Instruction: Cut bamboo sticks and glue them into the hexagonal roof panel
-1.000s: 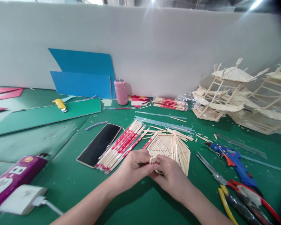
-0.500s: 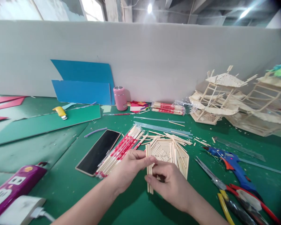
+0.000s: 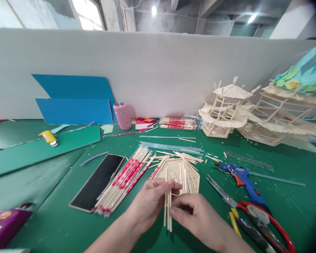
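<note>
A few thin wooden sticks (image 3: 169,214) stand nearly upright between my hands, their lower ends slightly fanned apart. My left hand (image 3: 154,195) pinches them near their upper part, thumb across the front. Lower down, my right hand (image 3: 196,211) has its thumb and fingertips closed on the same sticks from the right. Just behind them, a polygon-shaped panel of glued sticks (image 3: 195,175) lies on the green table, partly covered by my hands and loose sticks (image 3: 188,156). Left of my hands is a plastic-wrapped bundle of sticks with red bands (image 3: 126,175).
A phone (image 3: 97,184) lies left of the bundle. On the right are a blue glue gun (image 3: 249,181), scissors (image 3: 223,195) and yellow-handled pliers (image 3: 235,223). Stick-built pavilion models (image 3: 223,116), a pink flask (image 3: 123,116) and blue boards (image 3: 76,110) stand near the back partition.
My view has swung to the right, so the table things appear further left. The held sticks have spread at their lower ends and sit slightly lower in the picture.
</note>
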### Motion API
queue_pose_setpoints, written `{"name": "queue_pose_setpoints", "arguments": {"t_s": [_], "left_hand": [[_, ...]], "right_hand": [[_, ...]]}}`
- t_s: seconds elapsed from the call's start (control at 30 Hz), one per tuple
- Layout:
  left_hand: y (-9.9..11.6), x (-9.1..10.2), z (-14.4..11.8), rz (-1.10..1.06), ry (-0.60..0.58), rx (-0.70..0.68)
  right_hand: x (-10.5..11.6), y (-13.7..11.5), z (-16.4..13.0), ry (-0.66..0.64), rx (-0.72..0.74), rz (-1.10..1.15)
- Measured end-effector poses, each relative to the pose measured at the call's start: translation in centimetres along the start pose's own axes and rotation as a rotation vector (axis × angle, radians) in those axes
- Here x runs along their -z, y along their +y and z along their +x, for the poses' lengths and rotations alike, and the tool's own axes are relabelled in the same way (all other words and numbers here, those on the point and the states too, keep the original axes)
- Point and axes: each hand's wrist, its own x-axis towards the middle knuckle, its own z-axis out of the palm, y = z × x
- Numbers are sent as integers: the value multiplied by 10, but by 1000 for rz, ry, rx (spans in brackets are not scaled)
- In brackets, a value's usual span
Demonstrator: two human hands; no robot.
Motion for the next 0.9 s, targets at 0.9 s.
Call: {"name": "queue_pose_setpoints", "arguments": {"t_s": [0.9], "left_hand": [[-22, 0, 31, -269, 111, -43]], "right_hand": [[43, 12, 54, 318, -289, -1011]]}}
